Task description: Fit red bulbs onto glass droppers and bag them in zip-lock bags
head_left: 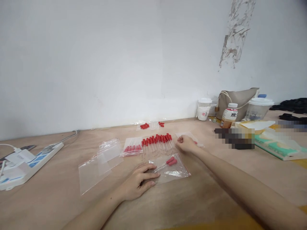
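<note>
My left hand [138, 181] lies with its fingers apart on the left edge of a clear zip bag [175, 172]. Inside that bag are a few glass droppers with red bulbs [171, 161]. My right hand [186, 143] has its fingers curled together at the right end of a row of red-bulbed droppers [158, 140]. What its fingertips hold, if anything, is too small to make out. Partly under this hand lies another clear bag [199, 143] with something red in it. Left of the row, a filled bag [131, 149] holds several droppers.
Flat clear bags [92, 172] lie at the left, near a white power strip [35, 164]. Loose red bulbs [144, 126] rest on plastic by the wall. Back right stand a lidded cup [204, 110], a bottle [229, 116], a grey bag [236, 99] and a larger cup [259, 110].
</note>
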`<state>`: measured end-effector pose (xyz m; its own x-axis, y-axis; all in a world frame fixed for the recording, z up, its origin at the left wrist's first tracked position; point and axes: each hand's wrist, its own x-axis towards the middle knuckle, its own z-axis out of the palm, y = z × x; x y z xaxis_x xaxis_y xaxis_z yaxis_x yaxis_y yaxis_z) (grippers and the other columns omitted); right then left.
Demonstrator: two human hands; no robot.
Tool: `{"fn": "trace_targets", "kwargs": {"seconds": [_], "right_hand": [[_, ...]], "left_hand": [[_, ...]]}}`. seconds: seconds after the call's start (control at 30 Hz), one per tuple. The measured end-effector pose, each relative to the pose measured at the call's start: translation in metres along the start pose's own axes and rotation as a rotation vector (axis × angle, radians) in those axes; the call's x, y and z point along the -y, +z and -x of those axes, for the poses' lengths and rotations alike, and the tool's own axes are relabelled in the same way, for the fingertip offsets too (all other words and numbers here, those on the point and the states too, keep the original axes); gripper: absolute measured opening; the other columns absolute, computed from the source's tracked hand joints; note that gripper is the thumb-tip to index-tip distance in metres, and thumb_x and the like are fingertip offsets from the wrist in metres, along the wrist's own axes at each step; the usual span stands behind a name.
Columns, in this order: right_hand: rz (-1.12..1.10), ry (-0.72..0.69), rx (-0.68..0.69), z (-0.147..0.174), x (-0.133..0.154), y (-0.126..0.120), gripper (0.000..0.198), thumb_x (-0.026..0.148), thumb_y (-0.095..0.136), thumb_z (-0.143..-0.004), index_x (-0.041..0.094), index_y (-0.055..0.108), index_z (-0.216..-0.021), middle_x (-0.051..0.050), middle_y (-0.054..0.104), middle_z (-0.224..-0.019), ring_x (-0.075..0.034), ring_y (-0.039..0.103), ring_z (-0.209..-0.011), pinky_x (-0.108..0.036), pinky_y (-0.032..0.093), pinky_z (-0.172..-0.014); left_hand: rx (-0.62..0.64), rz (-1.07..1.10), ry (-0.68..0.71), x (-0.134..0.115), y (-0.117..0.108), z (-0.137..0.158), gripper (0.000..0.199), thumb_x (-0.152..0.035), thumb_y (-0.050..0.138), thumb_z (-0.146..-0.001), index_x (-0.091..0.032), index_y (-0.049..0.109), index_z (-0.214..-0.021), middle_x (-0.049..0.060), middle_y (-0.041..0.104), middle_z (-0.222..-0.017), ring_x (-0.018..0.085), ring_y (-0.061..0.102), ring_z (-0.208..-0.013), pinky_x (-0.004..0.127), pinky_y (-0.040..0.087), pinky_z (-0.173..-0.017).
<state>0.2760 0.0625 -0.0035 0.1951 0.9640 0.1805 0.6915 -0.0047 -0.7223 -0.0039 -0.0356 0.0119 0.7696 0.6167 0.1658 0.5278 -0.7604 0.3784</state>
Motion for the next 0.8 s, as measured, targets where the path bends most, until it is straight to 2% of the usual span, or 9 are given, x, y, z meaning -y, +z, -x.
{"fn": "trace_targets", "kwargs": {"seconds": [0.1,0.2,0.37,0.5,0.67,0.8], "right_hand": [[-0.025,0.100,0.004,-0.015,0.008,0.014,0.023,0.027,0.059,-0.060,0.014,0.056,-0.079,-0.002,0.060,-0.063,-0.012,0.053,-0.055,-0.020,0.036,-0.048],[-0.065,0.166,0.026,-0.021,0.015,0.022,0.019,0.025,0.062,-0.058,0.014,0.056,-0.073,0.001,0.055,-0.053,-0.010,0.049,-0.047,-0.019,0.032,-0.043],[-0.149,0.232,0.045,-0.021,0.025,0.025,0.017,0.021,0.066,-0.055,0.013,0.055,-0.065,0.004,0.046,-0.043,-0.008,0.042,-0.039,-0.019,0.026,-0.037],[-0.226,0.254,0.047,-0.019,0.030,0.024,0.019,0.020,0.067,-0.054,0.012,0.056,-0.068,0.005,0.042,-0.040,-0.008,0.039,-0.036,-0.019,0.024,-0.036],[-0.337,0.237,0.051,-0.018,0.025,0.009,0.033,0.020,0.065,-0.058,0.010,0.056,-0.088,0.007,0.039,-0.040,-0.008,0.037,-0.035,-0.020,0.024,-0.036],[-0.446,0.175,0.048,-0.005,0.011,-0.010,0.056,0.018,0.055,-0.065,0.010,0.036,-0.117,0.009,0.040,-0.045,-0.007,0.038,-0.035,-0.018,0.027,-0.034]], "left_hand": [[-0.009,0.002,0.002,0.002,0.001,0.001,0.032,-0.031,0.044,-0.086,-0.031,0.051,-0.117,0.002,0.044,-0.127,0.021,0.038,-0.117,0.038,0.030,-0.099],[-0.011,0.005,-0.001,0.003,0.002,0.001,0.032,-0.032,0.044,-0.086,-0.031,0.051,-0.117,0.002,0.044,-0.127,0.021,0.038,-0.117,0.039,0.029,-0.099],[-0.017,0.023,0.015,0.000,0.000,0.001,0.032,-0.032,0.044,-0.086,-0.030,0.052,-0.117,0.003,0.045,-0.126,0.022,0.040,-0.116,0.039,0.031,-0.098],[-0.011,0.013,0.005,0.000,0.000,0.001,0.032,-0.032,0.045,-0.086,-0.030,0.051,-0.117,0.003,0.044,-0.127,0.022,0.039,-0.116,0.039,0.030,-0.099],[-0.002,-0.005,0.008,0.002,0.001,0.001,0.032,-0.033,0.043,-0.087,-0.031,0.050,-0.118,0.002,0.044,-0.127,0.021,0.038,-0.117,0.040,0.029,-0.099],[-0.003,-0.003,0.003,0.002,0.001,0.001,0.032,-0.032,0.043,-0.087,-0.031,0.050,-0.118,0.003,0.044,-0.127,0.021,0.038,-0.117,0.040,0.029,-0.099]]}}
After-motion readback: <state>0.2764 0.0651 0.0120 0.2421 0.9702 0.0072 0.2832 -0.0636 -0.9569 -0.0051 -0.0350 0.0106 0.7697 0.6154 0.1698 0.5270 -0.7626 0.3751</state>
